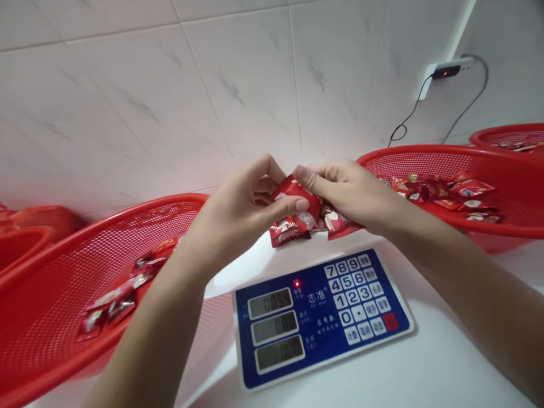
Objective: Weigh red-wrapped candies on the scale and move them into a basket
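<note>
Both hands meet over the white top of a digital scale, behind its blue keypad panel point(323, 317). My left hand point(246, 204) pinches a red wrapped candy point(312, 207) between thumb and fingers. From the other side my right hand point(344, 190) grips the upper right part of the same packet with its thumb. Beneath them lie more candies: one red and brown packet point(289, 230) under the left thumb, another red packet point(338, 222) below the right palm. My right hand's lower fingers are hidden. A red light glows on the panel.
A red mesh basket point(127, 226) with wrapped candies stands on the left. Another red basket point(518, 181) of candies is on the right, with a further basket point(488, 136) behind it. A power strip point(429, 79) with dangling cables hangs on the tiled wall point(238, 73).
</note>
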